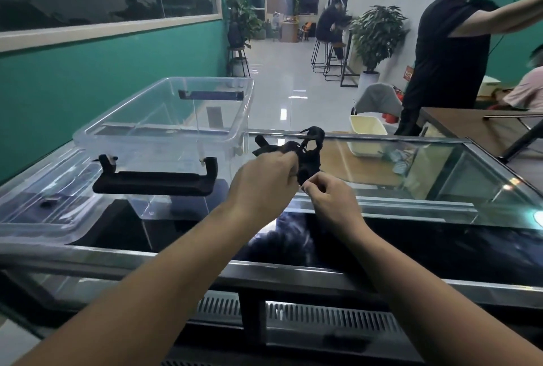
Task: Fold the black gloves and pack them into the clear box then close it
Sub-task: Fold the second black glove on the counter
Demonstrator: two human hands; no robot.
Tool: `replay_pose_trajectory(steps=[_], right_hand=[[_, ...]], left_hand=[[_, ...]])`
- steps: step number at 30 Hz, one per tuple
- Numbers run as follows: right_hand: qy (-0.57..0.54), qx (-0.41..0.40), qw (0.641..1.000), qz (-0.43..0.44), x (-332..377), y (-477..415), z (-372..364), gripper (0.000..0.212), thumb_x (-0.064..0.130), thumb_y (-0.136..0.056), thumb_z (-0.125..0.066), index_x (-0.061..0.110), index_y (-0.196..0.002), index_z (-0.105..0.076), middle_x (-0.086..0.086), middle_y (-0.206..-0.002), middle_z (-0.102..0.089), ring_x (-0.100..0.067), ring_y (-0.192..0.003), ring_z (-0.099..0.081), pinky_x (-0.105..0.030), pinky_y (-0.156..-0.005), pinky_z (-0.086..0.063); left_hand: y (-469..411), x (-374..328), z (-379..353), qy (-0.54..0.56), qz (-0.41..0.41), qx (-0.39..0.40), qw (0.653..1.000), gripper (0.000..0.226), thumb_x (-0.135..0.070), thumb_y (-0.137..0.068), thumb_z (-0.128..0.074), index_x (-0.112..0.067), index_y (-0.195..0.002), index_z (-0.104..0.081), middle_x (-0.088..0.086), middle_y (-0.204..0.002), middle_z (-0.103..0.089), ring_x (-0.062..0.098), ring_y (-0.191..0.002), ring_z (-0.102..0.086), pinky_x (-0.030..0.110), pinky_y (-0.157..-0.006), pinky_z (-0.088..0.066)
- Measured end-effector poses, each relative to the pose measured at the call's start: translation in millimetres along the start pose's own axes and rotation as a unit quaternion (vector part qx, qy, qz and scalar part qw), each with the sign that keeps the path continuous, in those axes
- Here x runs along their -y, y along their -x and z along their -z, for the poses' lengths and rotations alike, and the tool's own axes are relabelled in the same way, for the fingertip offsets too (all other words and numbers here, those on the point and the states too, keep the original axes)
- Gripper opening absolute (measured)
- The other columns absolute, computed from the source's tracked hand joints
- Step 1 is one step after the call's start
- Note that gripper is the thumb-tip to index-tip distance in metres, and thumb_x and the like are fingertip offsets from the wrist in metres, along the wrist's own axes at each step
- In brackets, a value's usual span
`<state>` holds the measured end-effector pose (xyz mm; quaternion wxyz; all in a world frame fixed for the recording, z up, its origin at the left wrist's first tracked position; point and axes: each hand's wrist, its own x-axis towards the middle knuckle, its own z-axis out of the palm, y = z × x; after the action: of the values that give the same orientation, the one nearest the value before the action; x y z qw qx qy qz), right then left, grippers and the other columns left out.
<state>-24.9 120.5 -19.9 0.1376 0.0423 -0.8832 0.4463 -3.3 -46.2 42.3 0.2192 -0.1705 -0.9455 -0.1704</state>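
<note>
Black fabric gloves [308,157]: crumpled bunch, centre frame, pinched by left hand [263,185] and right hand [333,199]. Clear rectangular plastic box [164,137]: upright, open, left of centre, black clip handles [155,182] at both ends. Clear lid [38,218]: flat, lower left.

Glass-topped counter [426,180], metal-framed, dark beneath. Bears at left an open clear box [158,138] with black handles [152,183], standing upright; just beside that, toward the near left edge, a clear lid [38,216] lying flat.
</note>
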Motion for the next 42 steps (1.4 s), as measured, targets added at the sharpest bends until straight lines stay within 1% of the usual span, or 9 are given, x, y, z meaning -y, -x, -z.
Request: replay_pose_trajectory(steps=[6,9,15,19,25,32,37,40,42], right_hand=[[-0.026,0.000,1.000,-0.007,-1.8,-4.2,0.8,0.013,0.026,-0.097,-0.067,0.022,-0.086,-0.074,0.007,-0.083,-0.075,-0.010,-0.083,-0.069,-0.030,-0.071,-0.050],[-0.019,-0.016,1.000,0.010,-2.2,-18.7,5.3,0.002,0.024,-0.091,-0.073,0.021,-0.091,-0.072,0.006,-0.086,-0.075,-0.014,-0.084,-0.071,-0.033,-0.078,-0.056],[0.029,-0.109,0.993,-0.023,-4.1,-75.8,15.6,0.046,0.037,-0.082,-0.081,0.015,-0.116,-0.062,-0.004,-0.113,-0.065,-0.022,-0.103,-0.063,-0.035,-0.087,-0.051],[0.082,-0.103,0.991,-0.027,-1.3,-102.4,12.3,0.048,0.044,-0.081,-0.078,0.014,-0.116,-0.064,-0.008,-0.116,-0.064,-0.027,-0.107,-0.063,-0.040,-0.095,-0.052],[0.138,-0.078,0.987,0.006,1.7,-112.3,10.2,0.019,0.022,-0.087,-0.064,0.012,-0.102,-0.071,-0.012,-0.107,-0.071,-0.034,-0.102,-0.065,-0.040,-0.088,-0.053],[0.142,-0.095,0.981,0.092,6.3,-100.5,41.3,0.011,0.016,-0.087,-0.065,0.010,-0.096,-0.070,-0.008,-0.090,-0.073,-0.031,-0.086,-0.066,-0.047,-0.078,-0.058],[0.250,-0.051,0.940,0.226,-8.4,-65.6,62.9,0.008,0.015,-0.082,-0.066,0.014,-0.086,-0.059,-0.008,-0.074,-0.066,-0.035,-0.067,-0.061,-0.049,-0.057,-0.054],[0.291,-0.033,0.916,0.275,-11.3,-36.6,72.0,0.013,0.014,-0.079,-0.074,0.015,-0.083,-0.061,-0.007,-0.076,-0.064,-0.034,-0.067,-0.059,-0.037,-0.058,-0.047],[0.314,-0.014,0.907,0.281,-10.5,-19.9,76.1,0.013,0.013,-0.076,-0.076,0.013,-0.081,-0.064,-0.009,-0.076,-0.064,-0.035,-0.067,-0.059,-0.037,-0.059,-0.046]], left_hand=[[18.9,33.9,-49.2,0.051,0.085,0.049,0.994,0.007,-0.023,-0.099,-0.064,-0.018,-0.105,-0.066,-0.004,-0.096,-0.066,0.026,-0.091,-0.065,0.038,-0.072,-0.052],[23.3,35.6,-56.6,0.047,0.089,0.028,0.995,0.008,-0.027,-0.100,-0.063,-0.020,-0.104,-0.066,-0.005,-0.099,-0.064,0.024,-0.088,-0.062,0.035,-0.068,-0.044],[25.4,32.5,-59.2,0.039,0.095,0.030,0.994,0.007,-0.028,-0.102,-0.056,-0.023,-0.103,-0.060,-0.005,-0.096,-0.064,0.025,-0.086,-0.060,0.036,-0.067,-0.042],[26.2,32.2,-59.3,0.038,0.093,0.031,0.994,0.006,-0.027,-0.102,-0.055,-0.021,-0.102,-0.058,-0.003,-0.095,-0.064,0.026,-0.086,-0.061,0.037,-0.068,-0.044],[26.1,30.9,-56.6,0.029,0.090,0.042,0.995,0.007,-0.025,-0.101,-0.055,-0.019,-0.101,-0.056,-0.001,-0.095,-0.065,0.026,-0.085,-0.061,0.038,-0.069,-0.047],[28.6,29.6,-54.9,0.029,0.085,0.032,0.995,0.007,-0.025,-0.101,-0.055,-0.018,-0.100,-0.057,-0.001,-0.095,-0.066,0.026,-0.085,-0.061,0.042,-0.072,-0.054],[29.4,28.1,-55.3,0.043,0.076,0.023,0.996,0.008,-0.023,-0.101,-0.055,-0.020,-0.108,-0.056,-0.003,-0.100,-0.068,0.026,-0.086,-0.063,0.041,-0.072,-0.052],[29.0,26.7,-55.7,0.054,0.078,0.021,0.995,0.015,-0.022,-0.101,-0.056,-0.021,-0.116,-0.057,-0.003,-0.101,-0.068,0.028,-0.088,-0.062,0.038,-0.069,-0.043],[28.5,26.1,-56.3,0.059,0.076,0.025,0.995,0.020,-0.023,-0.100,-0.057,-0.023,-0.120,-0.055,-0.002,-0.097,-0.069,0.030,-0.087,-0.062,0.038,-0.068,-0.043]])
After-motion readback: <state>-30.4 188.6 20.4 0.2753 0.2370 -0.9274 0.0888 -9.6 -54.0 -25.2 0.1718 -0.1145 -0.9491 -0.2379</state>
